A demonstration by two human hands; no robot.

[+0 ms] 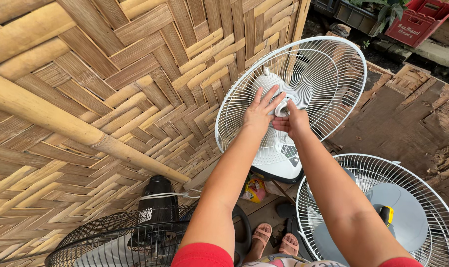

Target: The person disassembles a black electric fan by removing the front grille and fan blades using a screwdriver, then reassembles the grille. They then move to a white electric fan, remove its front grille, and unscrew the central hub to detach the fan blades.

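A white electric fan with its rear wire guard (328,64) stands in front of me against a woven bamboo wall. No blades sit on it. My left hand (259,112) lies flat with spread fingers on the fan's motor housing (279,148). My right hand (289,120) pinches a small white round nut (282,107) at the fan's centre shaft. Both arms reach forward from red sleeves.
A second white fan with grey blades (407,217) lies at lower right. A black fan with a wire guard (135,237) sits at lower left. The woven bamboo wall (111,84) fills the left. My sandalled feet (274,242) stand below. A red crate (417,20) sits top right.
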